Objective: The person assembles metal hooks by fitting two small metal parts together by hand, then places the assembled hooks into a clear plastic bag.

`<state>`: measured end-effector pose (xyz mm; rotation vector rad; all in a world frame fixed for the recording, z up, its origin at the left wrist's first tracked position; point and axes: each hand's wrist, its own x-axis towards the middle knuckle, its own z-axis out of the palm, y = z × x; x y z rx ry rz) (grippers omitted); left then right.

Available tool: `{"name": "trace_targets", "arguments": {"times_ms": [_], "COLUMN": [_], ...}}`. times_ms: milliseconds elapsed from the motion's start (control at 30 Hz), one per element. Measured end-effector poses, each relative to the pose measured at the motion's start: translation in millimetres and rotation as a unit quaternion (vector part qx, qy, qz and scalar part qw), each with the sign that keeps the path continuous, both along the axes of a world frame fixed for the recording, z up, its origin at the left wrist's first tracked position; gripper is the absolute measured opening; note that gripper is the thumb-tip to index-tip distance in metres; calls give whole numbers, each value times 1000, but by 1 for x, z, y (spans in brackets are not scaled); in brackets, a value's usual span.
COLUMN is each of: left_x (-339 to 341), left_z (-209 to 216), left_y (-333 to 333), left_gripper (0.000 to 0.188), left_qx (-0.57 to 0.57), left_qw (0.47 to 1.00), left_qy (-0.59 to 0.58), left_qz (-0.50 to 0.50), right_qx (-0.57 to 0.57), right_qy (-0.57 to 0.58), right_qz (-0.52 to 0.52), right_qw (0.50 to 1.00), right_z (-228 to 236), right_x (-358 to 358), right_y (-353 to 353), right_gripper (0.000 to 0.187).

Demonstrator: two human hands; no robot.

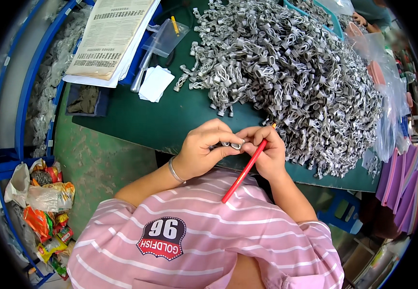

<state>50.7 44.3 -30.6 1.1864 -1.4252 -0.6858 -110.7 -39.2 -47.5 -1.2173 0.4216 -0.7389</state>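
My left hand (199, 150), a metal bangle at its wrist, pinches a small grey metal looped fitting (235, 145) between thumb and fingers. My right hand (270, 156) is closed round a red pencil (243, 173), which slants down toward my striped shirt, its pale tip showing above the fingers. The right fingertips meet the left ones at the fitting. Both hands are held over the near edge of the green table (127, 126). Just beyond them spreads a large heap of similar metal fittings (286, 72).
A stack of printed sheets (107, 38), white cards (156, 84) and a plastic bag (168, 36) lie at the far left. A dark bin (87, 100) holds a cloth. A turquoise basket (336, 24) stands behind the heap; another person's hand (359, 19) shows nearby. A blue stool (341, 211) stands below right.
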Motion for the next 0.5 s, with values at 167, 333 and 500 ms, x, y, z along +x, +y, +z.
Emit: {"name": "trace_targets", "arguments": {"times_ms": [167, 333, 500], "left_x": [-10, -20, -26], "left_z": [-6, -10, -11], "left_y": [3, 8, -1], "left_gripper": [21, 23, 25], "left_qx": [52, 248, 327], "left_qw": [984, 851, 721], "left_qy": [167, 463, 606], "left_qz": [24, -20, -79], "right_qx": [-267, -363, -398], "right_qy": [23, -20, -34], "right_qz": [-130, -156, -127], "right_qw": [955, 918, 908], "right_z": [5, 8, 16], "right_x": [-3, 2, -2], "right_y": [-1, 4, 5], "right_gripper": [35, 42, 39]}}
